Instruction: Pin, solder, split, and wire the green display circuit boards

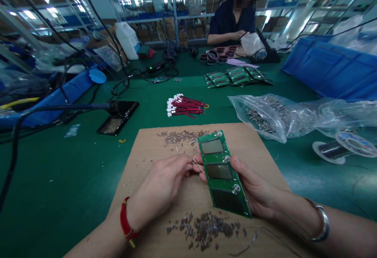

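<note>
My right hand (255, 190) grips a green circuit board panel (218, 157) by its right edge, tilted above the cardboard sheet (141, 203). Three dark display windows run along the panel, and a metal coil spring (236, 189) stands beside each one. My left hand (165, 181) is at the panel's left edge, thumb and fingertips pinched on a small metal spring (194, 161) with a thin straight leg. Fingers of the right hand show behind the panel, close to that spring. A few loose springs (193, 141) lie on the cardboard beyond the panel.
Brown flakes (206, 228) litter the cardboard. Beyond it lie red-black wires with white connectors (185, 105), stacked circuit boards (235, 76) and a plastic bag of springs (271, 112). A solder spool (338, 148) stands right, a soldering iron stand (118, 117) left. A co-worker (232, 18) sits opposite.
</note>
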`<state>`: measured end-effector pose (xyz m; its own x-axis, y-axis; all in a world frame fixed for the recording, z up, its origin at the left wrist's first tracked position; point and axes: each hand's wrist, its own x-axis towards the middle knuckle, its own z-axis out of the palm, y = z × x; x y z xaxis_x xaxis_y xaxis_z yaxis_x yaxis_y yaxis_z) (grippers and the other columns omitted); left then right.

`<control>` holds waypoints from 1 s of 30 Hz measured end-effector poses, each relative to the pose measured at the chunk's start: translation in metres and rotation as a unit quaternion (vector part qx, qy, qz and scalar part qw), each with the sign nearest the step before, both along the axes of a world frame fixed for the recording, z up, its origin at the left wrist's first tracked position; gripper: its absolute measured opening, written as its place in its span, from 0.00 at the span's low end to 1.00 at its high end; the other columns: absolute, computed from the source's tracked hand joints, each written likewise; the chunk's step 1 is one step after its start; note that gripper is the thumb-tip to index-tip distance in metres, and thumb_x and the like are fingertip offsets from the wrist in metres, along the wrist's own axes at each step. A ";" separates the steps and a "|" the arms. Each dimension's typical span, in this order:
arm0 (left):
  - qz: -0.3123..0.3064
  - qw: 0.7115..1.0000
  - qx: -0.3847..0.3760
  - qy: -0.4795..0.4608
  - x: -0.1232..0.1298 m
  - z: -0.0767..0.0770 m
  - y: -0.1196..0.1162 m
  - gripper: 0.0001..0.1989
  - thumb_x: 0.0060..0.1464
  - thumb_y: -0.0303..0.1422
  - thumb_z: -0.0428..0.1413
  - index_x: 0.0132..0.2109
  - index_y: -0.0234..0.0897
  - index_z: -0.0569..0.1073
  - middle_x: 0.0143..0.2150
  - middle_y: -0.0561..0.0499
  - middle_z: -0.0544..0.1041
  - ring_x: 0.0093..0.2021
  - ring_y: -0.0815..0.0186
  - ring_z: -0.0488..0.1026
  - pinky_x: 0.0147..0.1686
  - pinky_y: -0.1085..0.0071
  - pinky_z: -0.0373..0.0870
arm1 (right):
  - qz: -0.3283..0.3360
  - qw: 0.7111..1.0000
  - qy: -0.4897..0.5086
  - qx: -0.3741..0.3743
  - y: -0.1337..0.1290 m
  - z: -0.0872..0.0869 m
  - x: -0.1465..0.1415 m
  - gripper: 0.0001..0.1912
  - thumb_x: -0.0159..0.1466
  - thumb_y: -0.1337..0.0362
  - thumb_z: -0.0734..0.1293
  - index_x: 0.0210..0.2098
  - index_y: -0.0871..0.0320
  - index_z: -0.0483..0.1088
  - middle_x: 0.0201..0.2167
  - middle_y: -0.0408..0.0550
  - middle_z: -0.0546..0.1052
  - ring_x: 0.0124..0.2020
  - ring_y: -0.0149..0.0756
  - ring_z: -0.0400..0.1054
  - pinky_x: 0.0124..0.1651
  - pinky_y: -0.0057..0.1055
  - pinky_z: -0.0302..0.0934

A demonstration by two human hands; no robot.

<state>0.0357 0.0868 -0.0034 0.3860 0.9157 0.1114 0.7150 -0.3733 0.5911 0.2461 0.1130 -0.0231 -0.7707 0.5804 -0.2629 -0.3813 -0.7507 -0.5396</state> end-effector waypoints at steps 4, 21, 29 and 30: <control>0.014 0.996 -0.083 -0.021 0.001 0.007 -0.001 0.15 0.63 0.33 0.39 0.36 0.37 0.69 0.29 0.53 0.71 0.29 0.69 0.67 0.30 0.71 0.64 | 0.004 1.000 0.001 0.005 0.000 0.002 -0.001 0.26 0.57 0.49 0.69 0.49 0.59 0.71 0.48 0.50 0.75 0.46 0.30 0.69 0.55 0.28 0.58; 0.044 0.991 -0.112 -0.059 0.002 0.012 0.001 0.17 0.64 0.39 0.41 0.32 0.38 0.68 0.28 0.55 0.70 0.29 0.70 0.66 0.30 0.72 0.60 | 0.022 0.999 0.000 0.036 0.001 -0.001 0.002 0.31 0.59 0.47 0.66 0.54 0.62 0.66 0.53 0.56 0.71 0.51 0.36 0.67 0.60 0.34 0.53; 0.028 0.993 -0.105 -0.033 0.004 0.007 0.000 0.19 0.64 0.38 0.39 0.36 0.40 0.73 0.24 0.55 0.72 0.22 0.70 0.67 0.24 0.73 0.61 | 0.033 0.998 0.008 0.050 -0.001 0.005 0.001 0.28 0.56 0.49 0.69 0.49 0.62 0.70 0.46 0.54 0.75 0.48 0.34 0.69 0.59 0.33 0.54; 0.034 0.994 -0.104 -0.024 0.004 0.007 0.000 0.20 0.64 0.39 0.39 0.35 0.40 0.73 0.24 0.55 0.72 0.22 0.71 0.67 0.24 0.74 0.61 | 0.029 0.998 0.007 0.050 -0.001 0.005 0.000 0.28 0.56 0.49 0.69 0.49 0.62 0.70 0.46 0.53 0.75 0.47 0.33 0.69 0.59 0.33 0.54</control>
